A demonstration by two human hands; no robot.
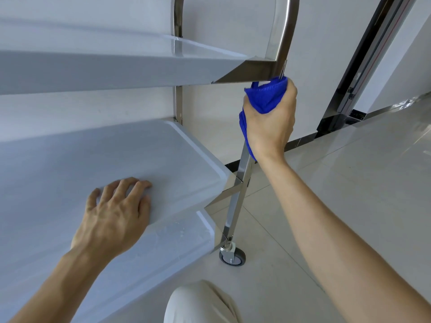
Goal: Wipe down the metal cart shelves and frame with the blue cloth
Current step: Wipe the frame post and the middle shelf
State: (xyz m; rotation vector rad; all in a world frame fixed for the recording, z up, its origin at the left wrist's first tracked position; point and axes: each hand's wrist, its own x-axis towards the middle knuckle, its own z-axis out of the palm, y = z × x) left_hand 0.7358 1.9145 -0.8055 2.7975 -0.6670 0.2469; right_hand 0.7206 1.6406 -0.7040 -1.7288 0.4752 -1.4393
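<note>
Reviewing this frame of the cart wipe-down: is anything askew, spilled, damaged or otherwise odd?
Nothing stands out. The right hand grips the blue microfibre cloth around the shiny steel corner post, just below the top shelf. The left hand rests flat on the pale middle shelf. The grey caster wheel sits on the tiled floor.

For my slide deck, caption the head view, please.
Right hand wraps blue cloth around cart's upright post; left hand rests on middle shelf.
</note>
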